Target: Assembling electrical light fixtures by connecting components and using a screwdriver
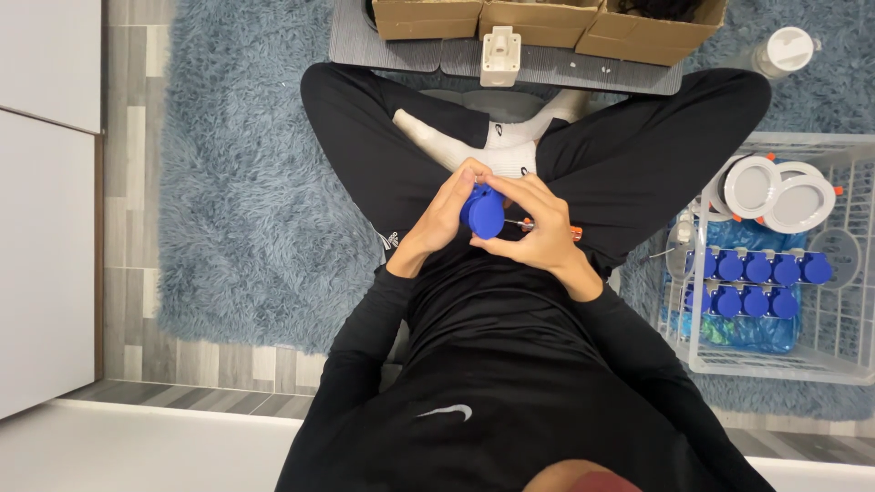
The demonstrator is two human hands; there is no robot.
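A person dressed in black sits cross-legged on a shaggy blue-grey rug (246, 182), seen from above by a camera on their head. Both hands meet over the lap, just near of the white-socked feet (492, 146). The left hand (444, 214) curls around the left side of a round blue plastic cap (483, 211), fingers wrapped over its far edge, seemingly to steady it. The right hand (538, 228) closes on the cap from the right and near side, thumb under it. A thin screwdriver (547, 228) with an orange handle lies across the right fingers, its metal shaft pointing left toward the cap; the grip looks arranged so one hand braces while the other works the tool.

To the right, within arm's reach, stands a white wire basket (775, 364). It holds two rows of similar blue caps (756, 282) on blue plastic bags, and at its far end a few round white discs with orange clips (775, 187). Keeping it beside the knee appears to make parts easy to pick up.

At the far edge sits a low grey board (547, 66) carrying open cardboard boxes (547, 18) and a small white plastic block (500, 53). A white-lidded bottle (784, 50) lies on the rug at far right. Grey wood-look flooring (128, 228) borders the rug at left, beside white cabinet panels (46, 228).
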